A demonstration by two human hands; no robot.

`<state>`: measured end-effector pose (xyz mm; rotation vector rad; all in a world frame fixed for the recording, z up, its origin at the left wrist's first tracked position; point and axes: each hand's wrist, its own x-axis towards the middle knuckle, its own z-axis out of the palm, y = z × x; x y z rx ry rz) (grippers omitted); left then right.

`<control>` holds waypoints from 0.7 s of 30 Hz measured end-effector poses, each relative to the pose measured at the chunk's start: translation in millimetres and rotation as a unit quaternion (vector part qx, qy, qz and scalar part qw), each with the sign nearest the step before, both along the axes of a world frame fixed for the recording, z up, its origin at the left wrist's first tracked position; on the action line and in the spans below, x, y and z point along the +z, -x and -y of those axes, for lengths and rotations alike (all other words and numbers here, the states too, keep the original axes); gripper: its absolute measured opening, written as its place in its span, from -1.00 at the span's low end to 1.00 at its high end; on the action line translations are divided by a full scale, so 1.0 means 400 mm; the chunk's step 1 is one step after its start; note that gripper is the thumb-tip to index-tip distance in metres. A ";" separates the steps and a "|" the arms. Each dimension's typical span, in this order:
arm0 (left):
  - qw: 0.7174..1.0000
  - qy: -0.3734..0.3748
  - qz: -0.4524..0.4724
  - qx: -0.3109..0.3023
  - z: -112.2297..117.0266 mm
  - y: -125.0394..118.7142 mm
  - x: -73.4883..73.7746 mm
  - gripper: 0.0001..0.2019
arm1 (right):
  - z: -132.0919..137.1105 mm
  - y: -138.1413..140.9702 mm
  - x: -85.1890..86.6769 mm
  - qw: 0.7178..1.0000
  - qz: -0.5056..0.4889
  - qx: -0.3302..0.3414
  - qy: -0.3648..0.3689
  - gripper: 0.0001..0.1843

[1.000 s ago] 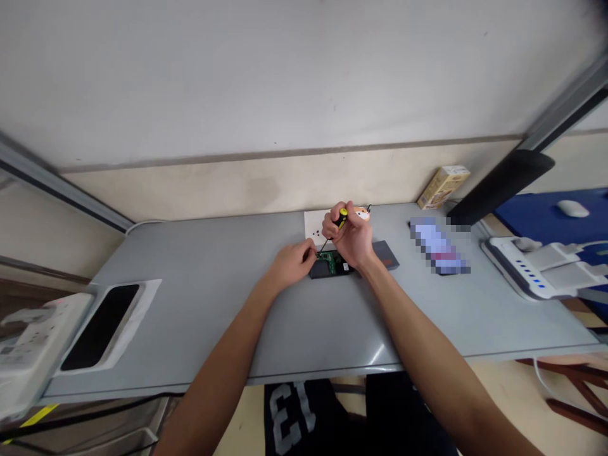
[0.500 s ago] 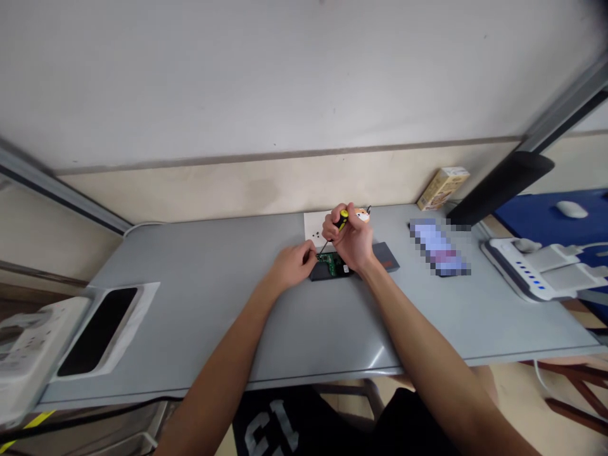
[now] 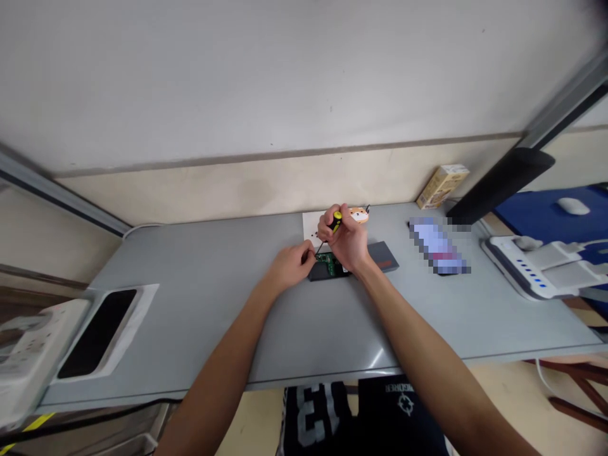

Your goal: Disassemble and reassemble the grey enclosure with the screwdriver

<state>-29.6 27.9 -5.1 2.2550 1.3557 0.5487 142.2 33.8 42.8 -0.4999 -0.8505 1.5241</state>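
My right hand (image 3: 349,237) is closed around the yellow-and-black handle of a screwdriver (image 3: 335,222). Its thin shaft slants down to the left, the tip at the upper left of a green circuit board (image 3: 327,261). That board lies in an open dark grey case (image 3: 319,273), partly covered by my right hand. At the case's left end, my left hand (image 3: 292,265) has its fingers pinched together close to the tip; whatever they hold is hidden. A dark grey cover piece (image 3: 386,254) with a reddish mark lies to the right, partly behind my right wrist.
White paper (image 3: 310,223) with small dark bits and an orange-and-white animal-face item (image 3: 358,214) lie behind my hands. To the right are a pixelated phone (image 3: 437,246), a small box (image 3: 441,186), a black cylinder (image 3: 503,185) and a power strip (image 3: 532,269). A black phone (image 3: 99,332) lies left.
My right hand and the screwdriver have shifted slightly left, and the shaft leans a little differently. More of the animal-face item shows. My left hand stays nearly in place.
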 end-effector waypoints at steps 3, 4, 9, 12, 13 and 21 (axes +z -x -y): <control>1.000 0.005 -0.004 0.003 -0.001 -0.001 0.001 -0.90 | -0.001 0.000 -0.001 1.000 -0.012 0.005 -0.011 -0.52; 1.000 0.006 -0.005 0.004 -0.001 -0.001 0.001 -0.91 | -0.001 0.000 -0.001 1.000 -0.015 0.006 -0.014 -0.52; 1.000 0.006 -0.010 -0.002 -0.001 -0.002 0.001 -0.90 | -0.001 0.001 -0.002 0.999 -0.026 0.019 -0.025 -0.53; 1.000 -0.002 -0.012 -0.004 0.000 -0.001 0.001 -0.89 | -0.002 -0.003 -0.002 0.999 -0.027 0.023 -0.028 -0.53; 1.000 -0.003 -0.013 -0.005 0.000 -0.001 0.001 -0.89 | -0.003 -0.004 -0.002 0.999 -0.027 0.021 -0.027 -0.53; 1.000 0.000 -0.016 -0.007 -0.002 0.003 0.002 -0.89 | -0.006 -0.007 -0.009 0.999 -0.035 -0.012 -0.021 -0.52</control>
